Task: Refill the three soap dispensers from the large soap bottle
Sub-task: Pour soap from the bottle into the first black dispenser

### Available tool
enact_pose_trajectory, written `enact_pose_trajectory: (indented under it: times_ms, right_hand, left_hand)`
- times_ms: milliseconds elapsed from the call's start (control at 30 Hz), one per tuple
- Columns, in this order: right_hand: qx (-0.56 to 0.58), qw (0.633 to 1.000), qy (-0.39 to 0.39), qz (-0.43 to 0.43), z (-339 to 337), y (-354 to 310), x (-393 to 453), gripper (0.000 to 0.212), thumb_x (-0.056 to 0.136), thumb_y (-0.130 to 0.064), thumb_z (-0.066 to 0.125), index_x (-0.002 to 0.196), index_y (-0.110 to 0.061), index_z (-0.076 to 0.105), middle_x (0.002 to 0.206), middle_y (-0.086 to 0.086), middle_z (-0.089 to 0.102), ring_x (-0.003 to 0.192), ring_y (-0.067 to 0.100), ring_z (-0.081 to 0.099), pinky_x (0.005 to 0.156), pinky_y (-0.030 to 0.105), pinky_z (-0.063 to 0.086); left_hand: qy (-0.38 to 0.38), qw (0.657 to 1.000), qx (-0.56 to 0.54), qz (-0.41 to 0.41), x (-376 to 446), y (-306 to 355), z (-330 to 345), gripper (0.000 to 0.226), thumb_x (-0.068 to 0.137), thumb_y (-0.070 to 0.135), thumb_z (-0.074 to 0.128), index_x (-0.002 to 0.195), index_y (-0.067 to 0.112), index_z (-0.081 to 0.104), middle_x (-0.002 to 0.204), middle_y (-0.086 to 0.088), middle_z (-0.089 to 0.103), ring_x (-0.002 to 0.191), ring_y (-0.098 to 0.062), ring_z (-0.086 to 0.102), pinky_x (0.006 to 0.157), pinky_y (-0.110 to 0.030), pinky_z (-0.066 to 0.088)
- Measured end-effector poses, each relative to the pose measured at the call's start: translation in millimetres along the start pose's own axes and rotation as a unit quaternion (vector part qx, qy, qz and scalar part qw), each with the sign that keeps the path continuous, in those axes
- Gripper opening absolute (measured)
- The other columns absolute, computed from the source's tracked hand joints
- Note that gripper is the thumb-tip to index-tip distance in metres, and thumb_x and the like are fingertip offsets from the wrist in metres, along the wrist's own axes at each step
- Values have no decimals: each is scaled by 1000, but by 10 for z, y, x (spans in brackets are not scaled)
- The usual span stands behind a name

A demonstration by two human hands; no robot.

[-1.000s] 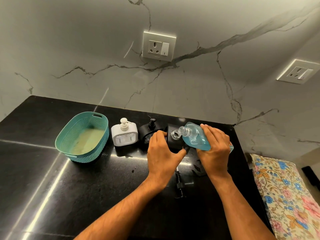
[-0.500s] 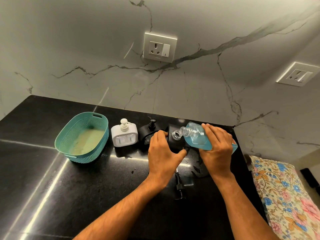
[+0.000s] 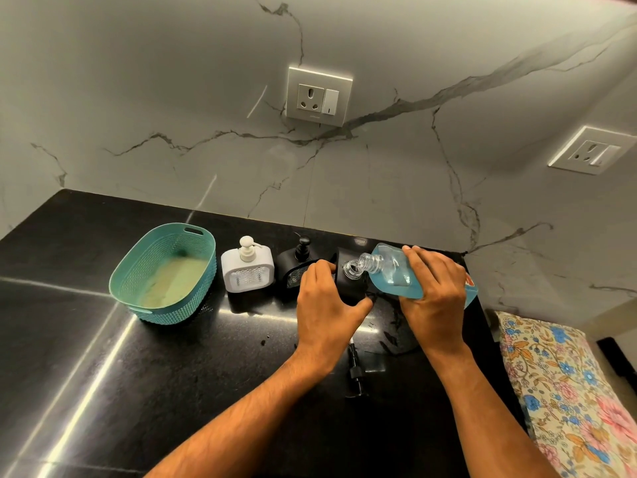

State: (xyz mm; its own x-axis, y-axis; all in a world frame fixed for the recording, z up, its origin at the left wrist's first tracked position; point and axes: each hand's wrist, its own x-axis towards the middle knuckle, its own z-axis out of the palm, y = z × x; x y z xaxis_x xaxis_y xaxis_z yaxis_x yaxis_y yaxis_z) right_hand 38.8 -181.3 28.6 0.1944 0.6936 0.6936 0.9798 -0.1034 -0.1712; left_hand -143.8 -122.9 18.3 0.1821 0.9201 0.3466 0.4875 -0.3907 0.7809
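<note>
My right hand (image 3: 432,298) grips the large clear soap bottle (image 3: 393,270) of blue liquid, tipped leftward with its open neck over the top of a black dispenser (image 3: 350,288). My left hand (image 3: 327,308) holds that black dispenser steady on the counter. Its pump is off; a black pump (image 3: 355,369) lies on the counter below my hands. A second black dispenser (image 3: 296,267) with its pump on stands just left, partly hidden by my left hand. A white dispenser (image 3: 246,270) with a cream pump stands left of that.
A teal woven basket (image 3: 138,270) sits at the left on the black stone counter (image 3: 103,391). Marble walls with two sockets (image 3: 319,96) rise behind. A floral cushion (image 3: 568,391) lies beyond the counter's right edge.
The bottle's back end has risen slightly, tipping its neck further down toward the dispenser opening. My left hand has stayed on the black dispenser.
</note>
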Motion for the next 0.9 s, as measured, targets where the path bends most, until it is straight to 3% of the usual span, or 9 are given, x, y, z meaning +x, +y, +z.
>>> enact_pose_trajectory:
  times_ms: [233, 400, 900]
  right_hand:
    - [-10, 1000, -1, -4, -3, 11, 14, 76, 72, -15, 91, 141, -10, 60, 135, 12, 64, 125, 32, 57, 105, 45, 45]
    - [-14, 1000, -2, -7, 5, 30, 19, 75, 72, -16, 91, 141, -10, 60, 135, 11, 64, 125, 32, 58, 106, 44, 45]
    - [-20, 1000, 4, -15, -38, 19, 29, 74, 73, -13, 90, 141, -11, 60, 135, 12, 64, 126, 33, 58, 108, 45, 43]
  left_hand:
    - [-2, 1000, 0, 1, -9, 3, -7, 55, 70, 47, 82, 107, 20, 50, 100, 7, 51, 91, -10, 49, 77, -21, 48]
    - [-3, 1000, 1, 0, -7, 6, -21, 55, 70, 46, 83, 107, 20, 51, 101, 7, 52, 92, -9, 49, 78, -15, 41]
    - [-7, 1000, 2, 4, -26, 23, -31, 53, 72, 48, 82, 105, 21, 50, 99, 7, 52, 90, -8, 48, 75, -11, 37]
